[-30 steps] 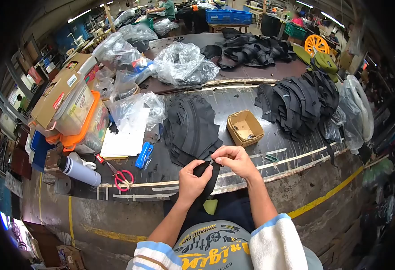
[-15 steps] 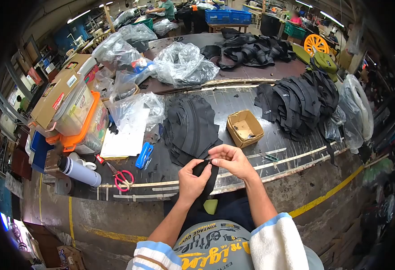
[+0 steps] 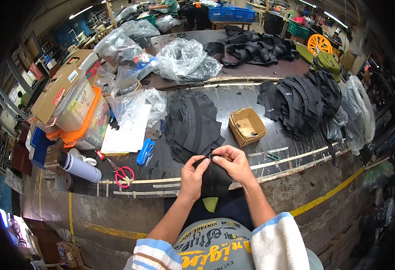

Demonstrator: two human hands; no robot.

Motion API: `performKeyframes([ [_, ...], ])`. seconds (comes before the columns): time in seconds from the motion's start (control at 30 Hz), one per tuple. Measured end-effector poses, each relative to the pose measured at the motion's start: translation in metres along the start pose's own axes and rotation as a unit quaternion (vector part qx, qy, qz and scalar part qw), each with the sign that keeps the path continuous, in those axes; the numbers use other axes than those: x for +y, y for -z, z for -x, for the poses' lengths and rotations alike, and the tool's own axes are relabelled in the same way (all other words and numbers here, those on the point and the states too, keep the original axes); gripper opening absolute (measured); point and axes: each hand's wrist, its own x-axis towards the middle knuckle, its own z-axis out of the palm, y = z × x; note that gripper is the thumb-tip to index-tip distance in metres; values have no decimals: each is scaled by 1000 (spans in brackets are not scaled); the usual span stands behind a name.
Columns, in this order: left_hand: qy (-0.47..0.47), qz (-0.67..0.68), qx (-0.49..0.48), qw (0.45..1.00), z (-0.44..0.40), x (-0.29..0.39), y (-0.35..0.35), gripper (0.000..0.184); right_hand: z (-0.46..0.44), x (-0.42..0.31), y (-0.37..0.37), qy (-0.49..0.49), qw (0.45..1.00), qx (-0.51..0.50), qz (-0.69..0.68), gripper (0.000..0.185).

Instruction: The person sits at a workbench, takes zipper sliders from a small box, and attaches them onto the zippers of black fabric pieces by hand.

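A black fabric panel with a zipper [image 3: 214, 179] hangs over the table's near edge, held at its top by both hands. My left hand [image 3: 191, 179] pinches its upper left corner between thumb and fingers. On the other side of the zipper line, my right hand [image 3: 234, 166] grips the top edge, its thumb close to the left one. The zipper's end is partly hidden by the fingertips. Just beyond the hands lies a pile of similar black zippered panels [image 3: 192, 123]. To its right stands a small open cardboard box [image 3: 250, 136] with a few small pieces inside.
Pink-handled scissors [image 3: 124, 177], a blue stapler [image 3: 145, 151] and a lavender bottle [image 3: 82, 171] lie at the left. A small green-handled tool [image 3: 273, 156] rests at the right, below another black panel pile [image 3: 296, 105]. Clear plastic bags [image 3: 186, 60] and storage boxes [image 3: 76, 105] sit farther back.
The black panel, earlier narrow and turned edgewise between the hands, now spreads out with its zipper line facing me. Both hands stay near the same spot, thumbs now on either side of the zipper.
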Motion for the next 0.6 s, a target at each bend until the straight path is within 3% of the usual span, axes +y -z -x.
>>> performKeyframes([
  [0.17,76,68,-15,995,-3,4,8,9,6,-3,-3,-5,1000,-20,8,16],
  [0.53,89,11,-49,995,-5,2,21,7,11,-14,0,-24,992,-94,79,16],
  [0.6,75,-19,-49,996,-5,-1,23,7,12,-18,-2,-12,984,-96,147,16],
])
